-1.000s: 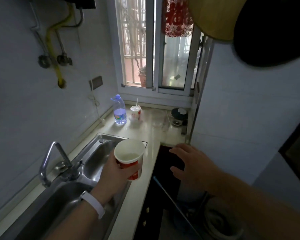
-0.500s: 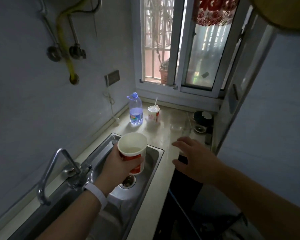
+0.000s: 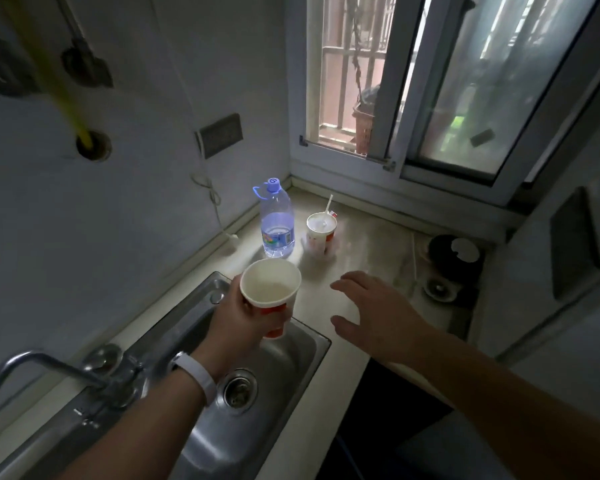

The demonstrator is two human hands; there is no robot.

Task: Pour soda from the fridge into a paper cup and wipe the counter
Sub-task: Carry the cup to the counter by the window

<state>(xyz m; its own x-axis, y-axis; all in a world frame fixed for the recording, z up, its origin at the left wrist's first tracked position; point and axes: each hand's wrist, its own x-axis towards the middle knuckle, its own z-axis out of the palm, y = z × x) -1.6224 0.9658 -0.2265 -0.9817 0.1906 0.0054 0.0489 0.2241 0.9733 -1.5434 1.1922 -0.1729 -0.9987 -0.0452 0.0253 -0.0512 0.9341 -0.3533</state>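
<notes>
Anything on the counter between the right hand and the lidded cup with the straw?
No. In the head view, only bare counter separates the right hand from the lidded cup.

Left hand [image 3: 238, 318] is covering the paper cup's [image 3: 270, 292] lower side; cup print unreadable. Tap [image 3: 54, 370] spout is running off the left edge. Pipes [image 3: 66, 81] are blurring at top. Bottle [image 3: 277, 223] label too small to read.
</notes>
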